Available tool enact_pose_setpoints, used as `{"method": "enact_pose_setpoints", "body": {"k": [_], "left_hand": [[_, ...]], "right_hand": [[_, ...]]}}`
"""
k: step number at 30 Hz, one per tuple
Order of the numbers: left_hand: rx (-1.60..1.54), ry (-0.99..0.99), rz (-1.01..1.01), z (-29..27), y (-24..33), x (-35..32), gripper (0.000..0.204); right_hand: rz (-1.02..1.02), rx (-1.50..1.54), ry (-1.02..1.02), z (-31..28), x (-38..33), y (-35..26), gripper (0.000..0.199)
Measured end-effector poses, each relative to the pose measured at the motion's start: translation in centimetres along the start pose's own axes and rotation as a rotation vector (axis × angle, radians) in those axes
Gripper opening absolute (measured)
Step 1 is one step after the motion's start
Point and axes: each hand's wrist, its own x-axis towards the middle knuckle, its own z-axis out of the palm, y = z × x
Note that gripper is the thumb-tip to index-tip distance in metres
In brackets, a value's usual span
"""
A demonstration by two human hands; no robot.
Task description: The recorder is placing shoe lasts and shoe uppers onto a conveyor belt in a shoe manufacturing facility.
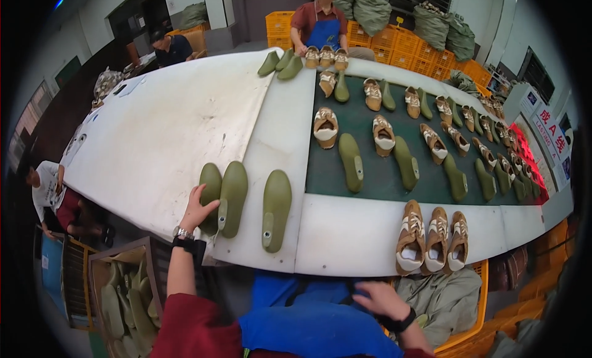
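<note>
Over white tabletop (154, 136), outstretched left hand (196, 209) clasps green last (211, 178) (right hand (383, 299) loosely open).

The left hand (195, 211) partly hides one green shoe last (211, 175).

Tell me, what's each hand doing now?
Left hand: open, spread over the leftmost green shoe form on the table.
Right hand: loosely open, apparently empty.

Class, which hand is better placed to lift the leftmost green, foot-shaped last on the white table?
Probably the left hand: it is at that last; the right hand is beside the blue cloth apron.
</note>
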Motion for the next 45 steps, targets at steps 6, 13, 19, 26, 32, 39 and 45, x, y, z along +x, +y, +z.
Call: {"method": "enact_pose_setpoints", "body": {"k": [6, 13, 19, 26, 32, 39, 45], "left_hand": [[-0.217, 0.083, -0.027, -0.7, -0.9, 0.6, 0.05], [-0.075, 0.061, 0.07, 2.9, 1.9, 0.5, 0.045], [-0.057, 0.069, 0.161, 8.0, 8.1, -2.6, 0.045], [-0.064, 0.073, 0.15, 11.4, 13.5, -3.5, 0.049], [-0.03, 0.082, 0.12, 10.6, 13.8, -2.9, 0.053], [-0.172, 0.0, 0.323, 10.1, 12.7, -5.5, 0.064], [-0.323, -0.417, -0.177, 2.1, 5.9, -18.7, 0.022]], "right_hand": [[-0.482, -0.115, 0.078, -0.6, 14.7, -9.9, 0.045], [-0.233, 0.08, -0.023, 5.4, 25.1, -10.0, 0.086], [-0.031, 0.201, 0.127, 5.7, 23.9, -8.4, 0.092], [0.042, 0.247, 0.312, 4.2, 22.9, -4.5, 0.088], [0.08, 0.208, 0.346, 4.2, 23.2, -5.2, 0.088], [-0.209, 0.407, 0.284, 3.8, 17.6, -1.9, 0.079], [0.211, 0.315, 0.075, 6.1, -2.3, 3.6, 0.032]]}}
